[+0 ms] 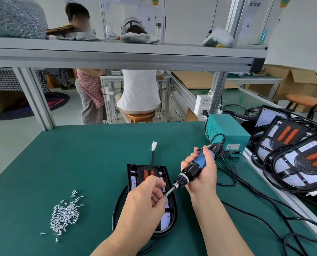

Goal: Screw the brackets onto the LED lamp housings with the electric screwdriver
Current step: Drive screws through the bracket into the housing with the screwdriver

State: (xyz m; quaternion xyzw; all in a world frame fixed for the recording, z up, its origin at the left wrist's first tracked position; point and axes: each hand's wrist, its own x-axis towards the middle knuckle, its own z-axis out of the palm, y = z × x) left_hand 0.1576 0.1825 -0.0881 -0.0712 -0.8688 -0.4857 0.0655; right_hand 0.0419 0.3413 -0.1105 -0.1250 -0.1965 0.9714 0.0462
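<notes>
Left grip [144, 204]: pinching screw [165, 197] at bit tip, above lamp housing [173, 217].
Right grip [200, 172]: wrapped round electric screwdriver [191, 170].
Screw pile [65, 217]: on tabletop [80, 163], left of housing.

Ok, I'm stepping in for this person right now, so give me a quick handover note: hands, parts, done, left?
Right hand grips the electric screwdriver.
Left hand pinches what looks like a screw at the bit tip, above the lamp housing on the mat.
Loose screws lie left. More housings stacked right.
Screws driven so far: cannot tell.
Left: drive this one.
</notes>
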